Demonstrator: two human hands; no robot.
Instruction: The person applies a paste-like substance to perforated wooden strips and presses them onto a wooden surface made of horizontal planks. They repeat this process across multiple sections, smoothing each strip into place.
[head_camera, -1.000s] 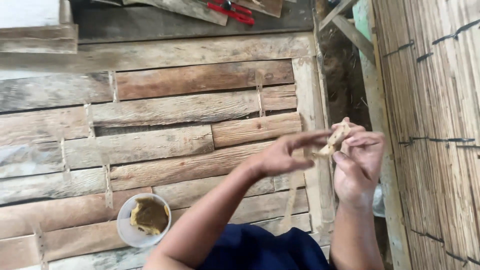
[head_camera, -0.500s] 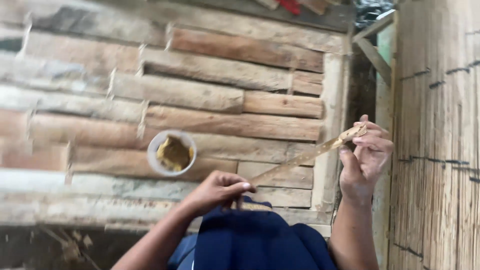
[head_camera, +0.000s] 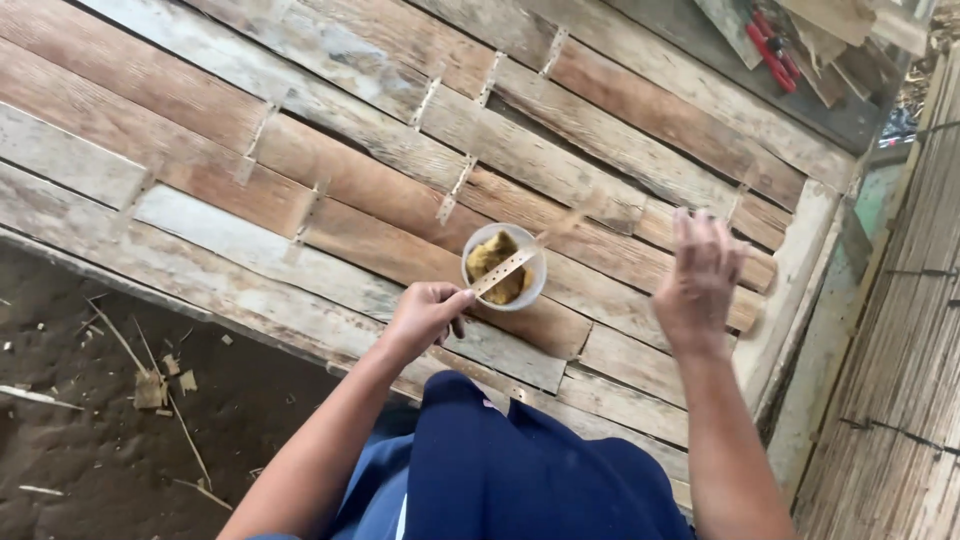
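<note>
1. Left hand (head_camera: 425, 315): sitting at centre of the frame, fingers pinching together on the near end of a thin flat bamboo strip (head_camera: 503, 270).
2. Bamboo strip: pale, narrow, slanting up and to the right from the left hand; its far end is lying over the mouth of the white cup (head_camera: 473, 258), though whether it is touching the contents cannot be told.
3. White cup: round, standing upright on the plank floor (head_camera: 300, 130) just above and right of the left hand; it is holding a lumpy yellow-brown paste (head_camera: 495, 260).
4. Right hand (head_camera: 703, 280): hovering at centre right, blurred, fingers spreading apart and holding nothing, well apart from the cup.
5. Plank floor: weathered boards running diagonally, filling the upper left and middle of the frame.
6. Red-handled tool (head_camera: 772, 48): lying at upper right.
7. Bamboo slat wall (head_camera: 905, 350): occupying the right edge.
8. Bare earth (head_camera: 110, 420): showing at lower left, carrying scattered splinters.
</note>
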